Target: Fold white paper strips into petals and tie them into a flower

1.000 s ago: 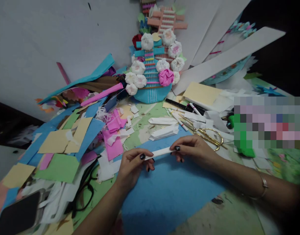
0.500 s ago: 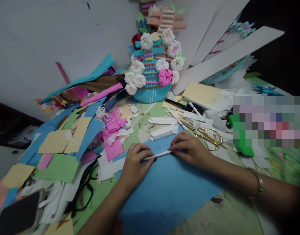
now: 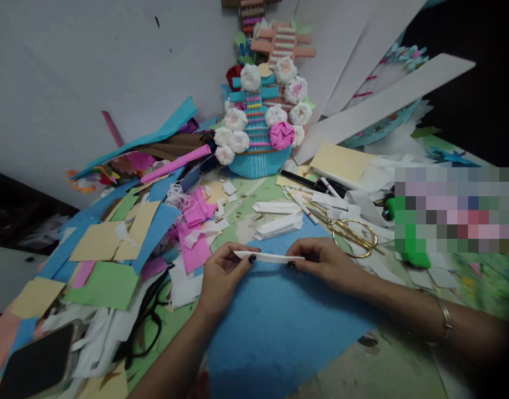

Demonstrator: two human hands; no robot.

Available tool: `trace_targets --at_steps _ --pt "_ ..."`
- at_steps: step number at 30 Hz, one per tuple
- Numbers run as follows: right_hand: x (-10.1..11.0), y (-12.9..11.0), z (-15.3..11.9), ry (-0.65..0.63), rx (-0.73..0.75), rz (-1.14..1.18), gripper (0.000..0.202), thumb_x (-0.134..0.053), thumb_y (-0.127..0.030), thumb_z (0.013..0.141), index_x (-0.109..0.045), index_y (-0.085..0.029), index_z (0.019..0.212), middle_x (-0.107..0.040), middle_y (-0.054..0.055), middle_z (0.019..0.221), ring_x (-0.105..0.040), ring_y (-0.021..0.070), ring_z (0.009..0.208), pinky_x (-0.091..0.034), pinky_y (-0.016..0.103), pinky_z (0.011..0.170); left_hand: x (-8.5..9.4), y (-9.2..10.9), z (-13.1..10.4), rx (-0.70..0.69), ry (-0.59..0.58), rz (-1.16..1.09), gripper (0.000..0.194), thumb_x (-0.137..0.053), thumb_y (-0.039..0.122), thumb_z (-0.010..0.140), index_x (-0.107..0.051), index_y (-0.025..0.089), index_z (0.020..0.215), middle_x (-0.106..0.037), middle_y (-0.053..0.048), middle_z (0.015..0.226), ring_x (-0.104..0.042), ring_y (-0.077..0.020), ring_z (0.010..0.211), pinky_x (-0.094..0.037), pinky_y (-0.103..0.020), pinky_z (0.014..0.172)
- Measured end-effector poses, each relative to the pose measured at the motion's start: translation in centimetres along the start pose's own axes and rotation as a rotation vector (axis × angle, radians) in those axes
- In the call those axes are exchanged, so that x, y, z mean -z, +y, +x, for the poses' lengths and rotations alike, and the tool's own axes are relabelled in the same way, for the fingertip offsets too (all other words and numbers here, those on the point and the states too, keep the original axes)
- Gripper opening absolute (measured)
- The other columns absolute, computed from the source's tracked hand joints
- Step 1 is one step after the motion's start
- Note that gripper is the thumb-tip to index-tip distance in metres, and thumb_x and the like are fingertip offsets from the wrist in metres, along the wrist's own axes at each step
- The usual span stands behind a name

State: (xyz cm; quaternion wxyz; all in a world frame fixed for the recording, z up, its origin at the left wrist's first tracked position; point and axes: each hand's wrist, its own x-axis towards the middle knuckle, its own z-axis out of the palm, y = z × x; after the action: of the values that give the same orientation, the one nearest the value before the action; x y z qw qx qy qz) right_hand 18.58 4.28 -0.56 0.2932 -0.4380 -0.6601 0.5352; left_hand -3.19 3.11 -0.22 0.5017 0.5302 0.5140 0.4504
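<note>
A narrow folded strip of white paper (image 3: 271,257) is stretched level between my two hands, above a sheet of blue paper (image 3: 291,321). My left hand (image 3: 225,277) pinches its left end between thumb and fingers. At the other end, my right hand (image 3: 320,263) grips it the same way, thumb toward me. Just beyond lie two folded white paper pieces (image 3: 278,226), one behind the other. Gold-handled scissors (image 3: 354,238) rest to the right of them, near my right hand.
A blue paper guitar (image 3: 258,163) with white and pink paper flowers stands against the wall. Paper scraps (image 3: 102,241), black glasses (image 3: 152,332) and a phone (image 3: 38,360) lie at left. A black marker (image 3: 298,180) and a yellow pad (image 3: 341,160) are behind the scissors.
The paper strip has been raised off the blue sheet and turned so that it lies level. Both hands have shifted slightly with it and still pinch its ends.
</note>
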Motion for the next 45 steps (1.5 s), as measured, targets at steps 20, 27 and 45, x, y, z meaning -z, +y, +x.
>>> trace_targets --at_steps 20,27,45 --pt "-3.5 -0.1 -0.4 -0.082 -0.153 0.423 0.02 -0.069 -0.03 0.073 -0.063 -0.014 0.084 -0.064 0.001 0.07 -0.058 0.0115 0.062 -0.045 0.025 0.061 -3.3 1.2 -1.9 0.079 -0.1 -0.721 0.023 -0.052 0.034 0.087 -0.051 0.016 0.074 -0.054 0.0 0.062 -0.058 -0.0143 0.072 -0.047 -0.029 0.074" --pt "-1.6 -1.0 -0.6 0.158 0.227 0.11 0.025 -0.058 -0.027 0.084 -0.061 -0.021 0.107 -0.065 0.007 0.106 -0.06 0.0173 0.094 -0.048 0.032 0.082 -2.7 0.8 -2.4 0.404 -0.423 -0.5 0.02 -0.051 0.038 0.084 -0.045 0.019 0.084 -0.032 0.01 0.05 -0.021 -0.0041 0.035 -0.021 -0.016 0.034" --pt "-0.1 -2.0 -0.9 -0.001 0.371 -0.196 0.011 -0.057 -0.009 0.081 -0.063 -0.018 0.083 -0.066 0.005 0.097 -0.061 0.0144 0.091 -0.048 0.03 0.08 -2.1 1.5 -3.1 -0.013 -0.533 0.796 0.021 -0.03 0.027 0.094 -0.049 0.019 0.09 -0.06 -0.002 0.08 -0.055 -0.0174 0.071 -0.034 -0.027 0.063"
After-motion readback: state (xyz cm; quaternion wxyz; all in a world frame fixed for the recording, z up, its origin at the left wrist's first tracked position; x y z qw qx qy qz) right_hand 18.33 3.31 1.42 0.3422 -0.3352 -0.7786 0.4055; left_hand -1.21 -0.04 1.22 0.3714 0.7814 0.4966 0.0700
